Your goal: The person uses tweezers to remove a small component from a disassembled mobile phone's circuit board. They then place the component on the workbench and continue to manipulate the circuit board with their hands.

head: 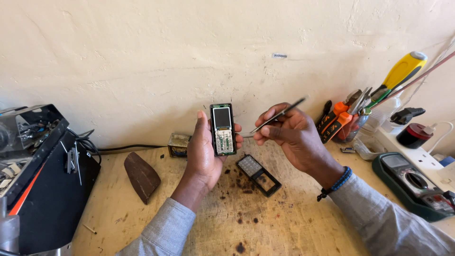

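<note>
While gripping the opened phone (pixel 222 129) upright in the left hand (pixel 204 154) so its bare board faces up, pinching tweezers (pixel 278 115) in the right hand (pixel 289 134) just beside it, front cover (pixel 259 175) parked below on the bench (pixel 265 223).

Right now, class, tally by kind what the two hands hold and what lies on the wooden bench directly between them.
Opened black mobile phone with bare screen, in left hand: 1
Thin metal tweezers, in right hand: 1
Black phone front cover with keypad, on bench: 1
Total: 3
</note>
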